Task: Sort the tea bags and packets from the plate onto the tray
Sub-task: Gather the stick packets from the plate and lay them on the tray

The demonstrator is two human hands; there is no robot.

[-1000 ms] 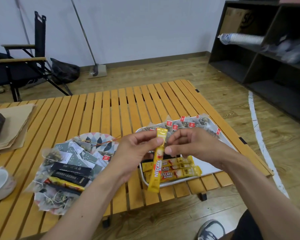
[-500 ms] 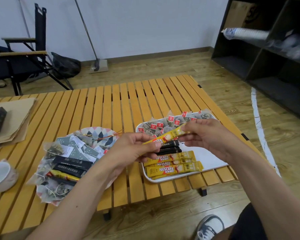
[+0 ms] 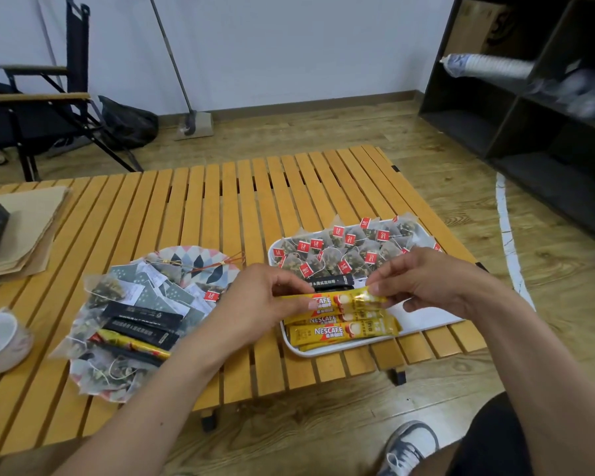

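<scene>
Left hand (image 3: 255, 300) and right hand (image 3: 426, 283) pinch the yellow stick packet (image 3: 337, 301) (level) over the tray (image 3: 423, 321).

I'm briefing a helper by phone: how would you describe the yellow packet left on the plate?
On the slatted wooden table, look at the patterned plate left of the white tray. Toward its near edge lies the yellow packet, just beside two black sticks; it is the plate's only yellow item.

- A single wide-angle camera, worn on the person's head, looked forward and down over the slatted tabletop (image 3: 220, 207).
- It sat close: both forearms filled the lower frame, with the left hand (image 3: 255, 300) and right hand (image 3: 437, 286) near centre.
- Farther off it took in the floor (image 3: 323, 132), the wall (image 3: 289, 46) and a shelf unit (image 3: 516, 139) at right.
</scene>
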